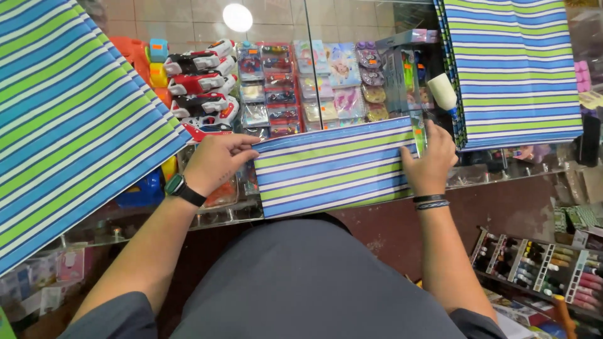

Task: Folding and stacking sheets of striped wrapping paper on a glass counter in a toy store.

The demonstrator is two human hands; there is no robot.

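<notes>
Head view. Both hands hold a folded striped sheet (333, 168), blue, green and white, flat on a glass counter (483, 179). The left hand (217, 162) is closed on the sheet's left end, fingertips pinching its upper corner; a dark watch (176, 186) sits on that wrist. The right hand (432, 160) grips the right end, fingers curled over the edge, and appears to press a clear plastic strip (419, 129) against it; whether that strip is a ruler or packaging cannot be told. Dark bracelets (431, 201) circle the right wrist.

Beyond the hands, under the glass, lie packaged toys (276, 85) in rows. More of the same striped material hangs to the left of the left hand (69, 125) and above the right hand (515, 69).

Judgement: the step in hand is squaring a fold. The next move calls for both ends kept taut and edges aligned before any further crease.
</notes>
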